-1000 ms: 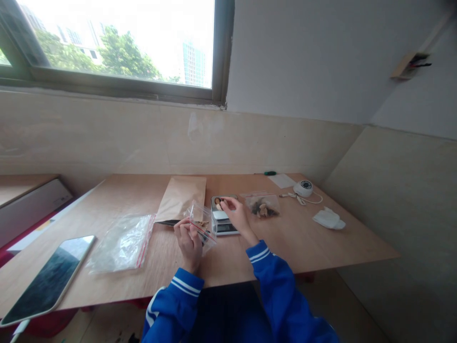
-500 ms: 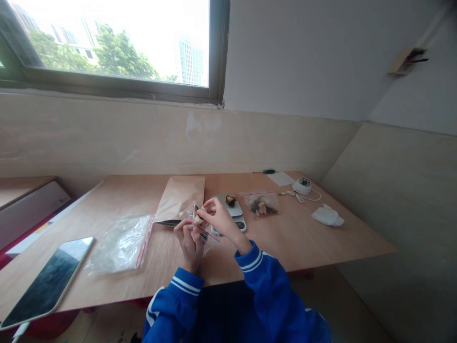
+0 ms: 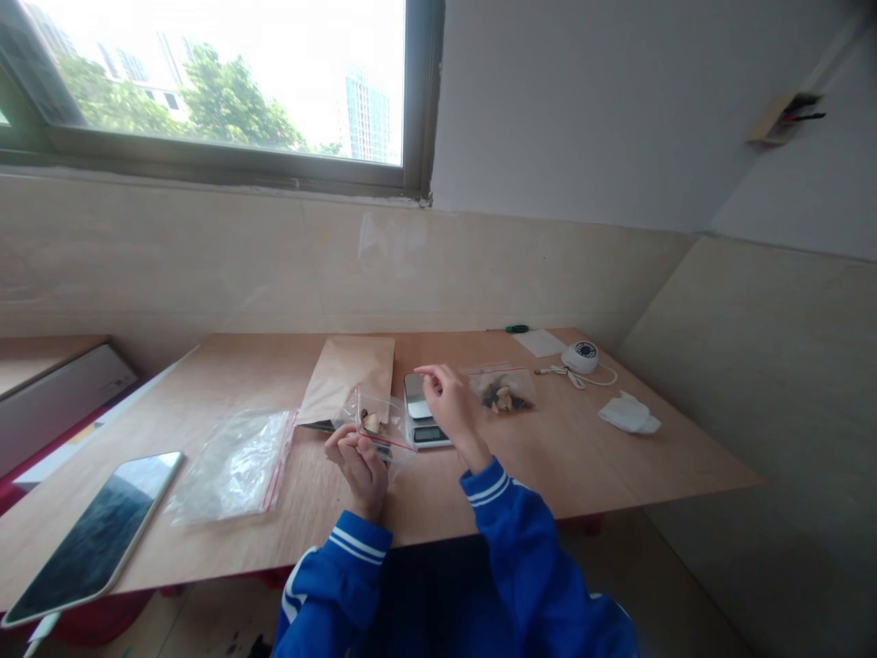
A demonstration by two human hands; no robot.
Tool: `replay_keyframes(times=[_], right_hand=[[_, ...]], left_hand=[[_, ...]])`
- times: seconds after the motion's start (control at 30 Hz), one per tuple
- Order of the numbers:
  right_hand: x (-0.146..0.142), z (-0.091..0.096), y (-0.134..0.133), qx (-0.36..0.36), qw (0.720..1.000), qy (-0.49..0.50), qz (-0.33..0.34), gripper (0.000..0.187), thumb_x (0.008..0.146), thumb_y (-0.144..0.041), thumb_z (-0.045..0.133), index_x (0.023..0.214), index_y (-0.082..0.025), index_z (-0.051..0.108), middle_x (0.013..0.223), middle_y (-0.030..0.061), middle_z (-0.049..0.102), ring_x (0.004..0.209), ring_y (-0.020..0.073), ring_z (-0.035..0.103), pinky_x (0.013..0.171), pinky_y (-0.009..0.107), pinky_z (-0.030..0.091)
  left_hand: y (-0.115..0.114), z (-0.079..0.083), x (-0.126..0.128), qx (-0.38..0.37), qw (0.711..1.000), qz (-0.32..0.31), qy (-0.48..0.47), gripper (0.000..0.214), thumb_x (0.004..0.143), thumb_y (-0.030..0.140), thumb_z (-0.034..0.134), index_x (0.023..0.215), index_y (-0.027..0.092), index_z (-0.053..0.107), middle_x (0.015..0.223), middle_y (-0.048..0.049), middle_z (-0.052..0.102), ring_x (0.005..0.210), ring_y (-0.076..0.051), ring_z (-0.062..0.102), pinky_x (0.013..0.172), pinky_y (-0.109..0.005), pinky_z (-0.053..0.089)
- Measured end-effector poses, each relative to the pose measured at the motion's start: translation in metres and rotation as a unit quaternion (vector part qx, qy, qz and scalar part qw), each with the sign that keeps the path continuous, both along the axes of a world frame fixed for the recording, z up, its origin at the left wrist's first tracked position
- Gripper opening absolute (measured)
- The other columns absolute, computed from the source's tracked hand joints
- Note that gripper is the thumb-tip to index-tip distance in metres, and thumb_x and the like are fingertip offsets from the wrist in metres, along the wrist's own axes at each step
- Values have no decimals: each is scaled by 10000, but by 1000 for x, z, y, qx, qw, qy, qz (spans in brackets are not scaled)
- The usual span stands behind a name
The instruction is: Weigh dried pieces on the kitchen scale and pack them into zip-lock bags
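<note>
My left hand point(image 3: 360, 468) is closed on the edge of a clear zip bag point(image 3: 394, 422) with a red seal line. Pale, dried-looking pieces point(image 3: 372, 421) lie inside the bag. Over the pan of a small digital scale point(image 3: 415, 402) is my right hand point(image 3: 449, 402), its fingers drawn together. Whatever they hold, if anything, is hidden, and the hand covers the right part of the pan. Right of the scale lies another clear zip bag point(image 3: 505, 395) with dark and pale pieces in it.
A brown paper sheet or envelope point(image 3: 349, 366) lies behind my left hand. Further left are an empty-looking plastic bag point(image 3: 233, 466) and a phone point(image 3: 96, 535) with a cable. At the right are a white camera point(image 3: 579, 357), a crumpled white tissue point(image 3: 628, 414) and a green-handled screwdriver point(image 3: 517, 329).
My right hand has moved from the bag's mouth to over the scale, leaving the pale pieces in the bag. It now covers the dark piece's spot on the pan. My left hand stays put.
</note>
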State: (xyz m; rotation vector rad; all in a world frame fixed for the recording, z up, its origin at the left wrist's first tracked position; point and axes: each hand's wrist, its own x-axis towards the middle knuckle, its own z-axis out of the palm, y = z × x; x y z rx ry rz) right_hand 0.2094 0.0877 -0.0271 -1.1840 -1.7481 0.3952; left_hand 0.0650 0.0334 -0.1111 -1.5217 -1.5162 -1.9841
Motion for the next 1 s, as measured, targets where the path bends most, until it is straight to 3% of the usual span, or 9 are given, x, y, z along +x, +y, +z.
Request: replay_keyframes(times=[0.07, 0.13, 0.3, 0.43, 0.5, 0.67, 0.77, 0.83, 1.0], right_hand=[[18, -14, 17, 13, 995, -77, -63, 343, 871, -139, 422, 1138, -183, 632, 1160, 121, 607, 1119, 246, 522, 980, 403, 402], [33, -32, 31, -7, 984, -155, -83, 386, 837, -116, 462, 1193, -164, 605, 1255, 146, 563, 1183, 276, 472, 1014, 447, 363], [51, -56, 42, -18, 970, -219, -107, 322, 806, -87, 508, 1063, -206, 661, 1073, 98, 660, 1040, 258, 543, 938, 409, 396], [47, -46, 35, -26, 975, -189, -110, 240, 807, -95, 513, 908, -213, 696, 984, 85, 694, 999, 256, 565, 904, 398, 409], [39, -36, 28, -36, 988, -122, -88, 235, 807, -105, 507, 899, -205, 699, 970, 72, 706, 956, 235, 588, 882, 381, 432], [5, -2, -4, -70, 991, 107, 42, 213, 829, -202, 527, 963, -183, 692, 904, 41, 721, 736, 151, 616, 686, 264, 482], [-12, 15, -22, -87, 986, 86, 111, 221, 827, -233, 566, 1016, -207, 679, 861, 15, 714, 720, 138, 614, 675, 248, 478], [-16, 21, -30, -90, 988, 44, 120, 231, 835, -243, 568, 1043, -224, 666, 838, 4, 702, 723, 141, 609, 700, 260, 481], [-8, 8, -43, -71, 993, 37, 82, 265, 904, -332, 484, 1070, -190, 635, 1052, 79, 658, 869, 175, 600, 826, 330, 488]], left_hand=[[1, -1, 0, -1, 1000, -4, -12, 185, 926, 289, 354, 772, 208, 418, 946, -59, 464, 956, -198, 468, 869, -414, 399], [2, -2, 1, 4, 1000, -7, -19, 181, 923, 288, 364, 770, 209, 419, 951, -55, 461, 955, -198, 470, 867, -410, 398], [3, -3, 1, 21, 1000, -11, -14, 152, 924, 253, 366, 789, 205, 420, 976, -59, 459, 946, -193, 470, 855, -397, 399], [2, -2, 2, -1, 1000, -9, -18, 181, 936, 292, 342, 798, 200, 415, 973, -67, 449, 954, -198, 473, 858, -410, 405], [1, 0, 2, -6, 1000, -5, -17, 197, 940, 313, 335, 799, 200, 415, 967, -68, 450, 944, -199, 476, 852, -412, 408], [1, 3, 2, -3, 1000, -5, 0, 203, 945, 301, 324, 797, 200, 419, 958, -68, 459, 926, -198, 476, 839, -408, 411], [1, 3, 2, 7, 1000, -2, -6, 199, 945, 289, 332, 795, 196, 424, 955, -68, 463, 923, -195, 477, 840, -410, 413], [1, 2, 1, 17, 1000, 2, -10, 178, 942, 265, 341, 806, 192, 428, 959, -70, 460, 937, -195, 473, 841, -414, 414], [2, 1, 2, 40, 999, 12, -10, 137, 939, 231, 349, 831, 189, 422, 974, -57, 444, 955, -181, 464, 852, -413, 408]])
